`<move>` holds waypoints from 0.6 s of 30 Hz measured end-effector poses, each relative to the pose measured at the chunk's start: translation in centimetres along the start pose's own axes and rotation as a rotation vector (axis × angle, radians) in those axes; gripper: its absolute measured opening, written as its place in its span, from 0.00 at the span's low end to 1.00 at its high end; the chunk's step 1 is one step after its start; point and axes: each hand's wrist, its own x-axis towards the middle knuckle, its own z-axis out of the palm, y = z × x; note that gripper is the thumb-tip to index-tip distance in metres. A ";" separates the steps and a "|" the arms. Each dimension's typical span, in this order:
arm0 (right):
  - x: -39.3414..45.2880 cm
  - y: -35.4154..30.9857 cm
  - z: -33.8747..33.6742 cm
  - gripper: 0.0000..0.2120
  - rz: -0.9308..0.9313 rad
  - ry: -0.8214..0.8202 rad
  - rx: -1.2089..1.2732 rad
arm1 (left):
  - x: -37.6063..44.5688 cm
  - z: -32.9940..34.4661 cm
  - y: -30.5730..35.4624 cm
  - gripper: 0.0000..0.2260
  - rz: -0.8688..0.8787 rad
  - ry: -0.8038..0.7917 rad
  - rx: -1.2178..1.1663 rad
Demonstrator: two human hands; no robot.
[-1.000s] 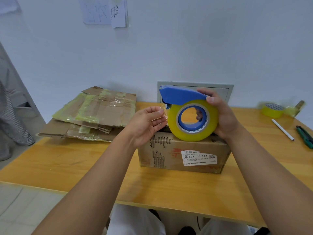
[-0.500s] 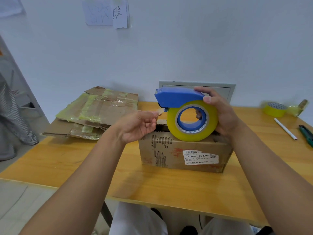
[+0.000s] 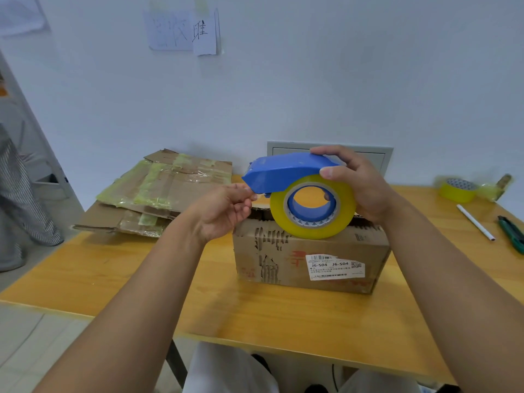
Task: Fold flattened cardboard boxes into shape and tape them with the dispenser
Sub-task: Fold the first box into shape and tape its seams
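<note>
Folded cardboard box [image 3: 309,259], worn, white label on its near face, standing on the wooden table [image 3: 119,276]; all places below are taken from this box. Tape dispenser [image 3: 286,173], blue shell over a yellow roll, held just above the box's top, roll edge overlapping the box's upper rim. Right hand [image 3: 360,185] grasps the dispenser from the box's right, fingers curled over the shell and thumb on the roll's side. Left hand [image 3: 226,208], at the box's upper left corner, has fingertips drawn together at the dispenser's nose, apparently pinching the tape end, though the tape itself is too clear to make out. Flattened cardboard boxes [image 3: 158,194] lie stacked left of the box. Second yellow tape roll [image 3: 458,190], white pen [image 3: 475,222] and green cutter [image 3: 511,232] lie well to its right.
</note>
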 end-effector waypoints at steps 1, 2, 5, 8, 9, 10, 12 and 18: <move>0.2 -0.3 0.1 0.25 0.001 -0.007 -0.024 | 0.0 -0.1 0.1 0.06 0.012 0.022 0.013; 0.4 -0.6 0.2 0.24 -0.001 -0.016 -0.049 | 0.1 -0.1 0.2 0.06 0.023 0.039 0.027; 1.1 -1.9 0.4 0.23 -0.022 -0.020 -0.139 | 0.0 -0.5 0.7 0.07 0.061 0.083 0.058; 1.6 -3.0 0.4 0.21 -0.032 -0.023 -0.205 | -0.1 -0.7 1.2 0.10 0.099 0.124 0.084; 1.7 -3.3 0.4 0.20 -0.035 -0.025 -0.223 | -0.1 -0.7 1.2 0.10 0.109 0.133 0.094; 1.8 -3.7 0.4 0.20 -0.040 -0.022 -0.241 | -0.1 -0.5 1.3 0.09 0.119 0.141 0.102; 2.0 -4.4 0.5 0.20 -0.057 -0.003 -0.273 | 0.1 -0.1 1.2 0.08 0.138 0.150 0.100; 2.7 -4.6 0.1 0.16 -0.030 -0.023 -0.432 | 0.5 0.5 -0.4 0.08 0.112 0.161 0.060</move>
